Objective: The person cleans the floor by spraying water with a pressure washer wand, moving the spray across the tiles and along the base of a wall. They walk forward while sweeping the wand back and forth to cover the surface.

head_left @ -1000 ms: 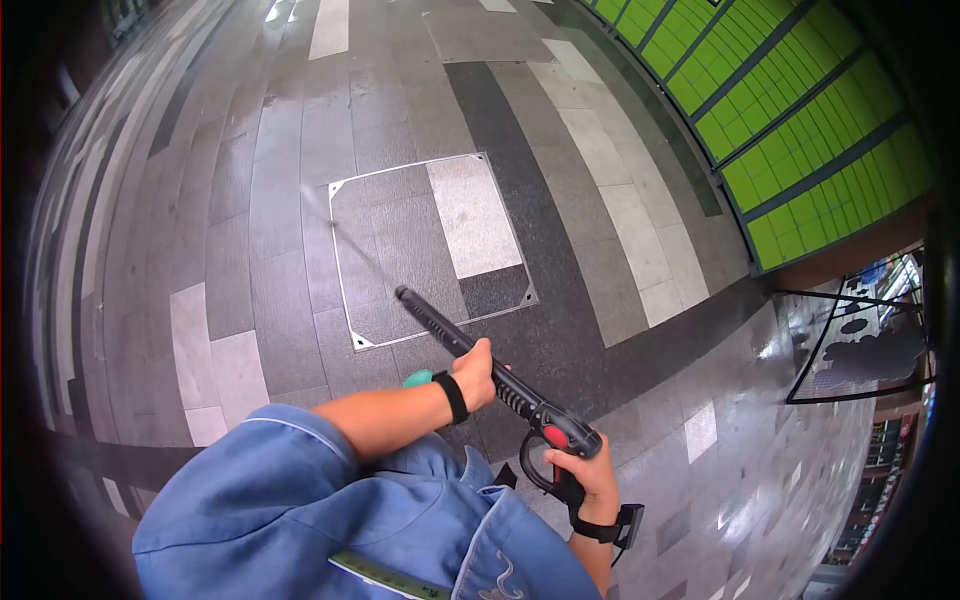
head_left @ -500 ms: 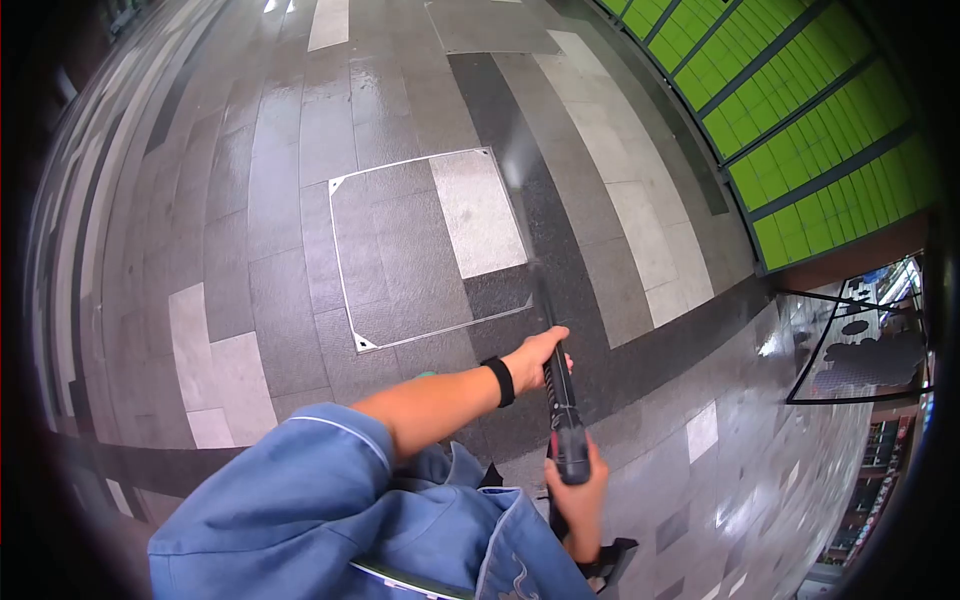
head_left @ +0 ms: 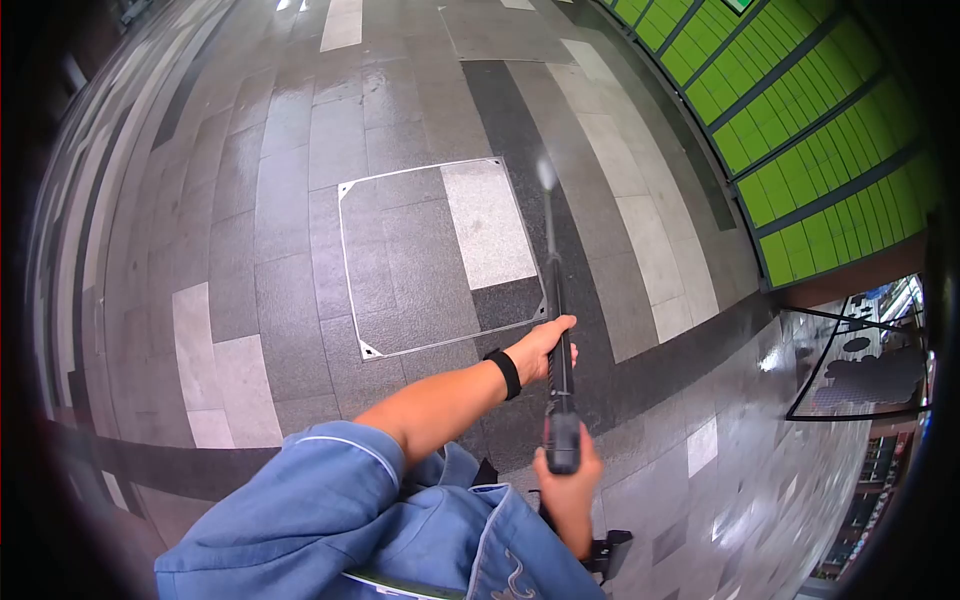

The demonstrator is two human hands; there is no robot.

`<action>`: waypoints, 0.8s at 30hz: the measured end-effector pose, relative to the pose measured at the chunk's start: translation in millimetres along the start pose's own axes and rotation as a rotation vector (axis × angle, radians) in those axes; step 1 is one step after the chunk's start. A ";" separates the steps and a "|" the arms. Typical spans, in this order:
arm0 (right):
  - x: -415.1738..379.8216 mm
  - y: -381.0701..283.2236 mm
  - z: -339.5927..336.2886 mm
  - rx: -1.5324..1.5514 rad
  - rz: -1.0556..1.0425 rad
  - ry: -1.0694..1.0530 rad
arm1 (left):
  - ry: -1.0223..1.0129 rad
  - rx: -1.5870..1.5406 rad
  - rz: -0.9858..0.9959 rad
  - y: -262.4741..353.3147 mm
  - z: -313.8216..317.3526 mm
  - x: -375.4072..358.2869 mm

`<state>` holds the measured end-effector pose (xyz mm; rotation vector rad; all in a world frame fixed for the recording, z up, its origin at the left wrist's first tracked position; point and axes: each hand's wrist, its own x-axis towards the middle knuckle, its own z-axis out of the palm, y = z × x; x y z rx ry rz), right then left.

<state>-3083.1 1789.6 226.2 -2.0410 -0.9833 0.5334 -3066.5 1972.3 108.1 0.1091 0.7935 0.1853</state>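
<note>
My left hand (head_left: 546, 347), with a black band on its wrist, is wrapped round the front part of a long black spray wand (head_left: 558, 290). At the wand's rear handle, my right hand (head_left: 570, 475) grips below the thick black body. The thin lance points away from me over the floor, and a whitish blur of spray shows at its tip. Beneath and left of the lance lies a square floor panel (head_left: 400, 250) outlined by a pale metal edge. Some fingers of my right hand are hidden by the handle.
Wet grey, white and dark paving (head_left: 280, 200) spreads all around. A green slatted wall (head_left: 820, 150) with dark bars stands at the upper right. At the right edge is a black-framed stand (head_left: 860, 370) with a dark patterned panel.
The lance tip has swung slightly right and now shows more clearly. My right hand and the handle have shifted slightly left and up. Both hands keep their hold.
</note>
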 end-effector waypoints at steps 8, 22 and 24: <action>16.0 -1.0 -47.0 0.404 0.345 -0.113 | 0.268 -0.163 0.188 5.6 19.7 -32.8; 23.3 30.1 -8.5 0.137 0.035 -0.544 | 0.203 -0.376 0.248 -1.1 -97.1 -73.1; 24.2 29.1 -7.5 0.216 0.097 -0.765 | 0.295 -0.410 0.276 -14.2 -117.0 -96.9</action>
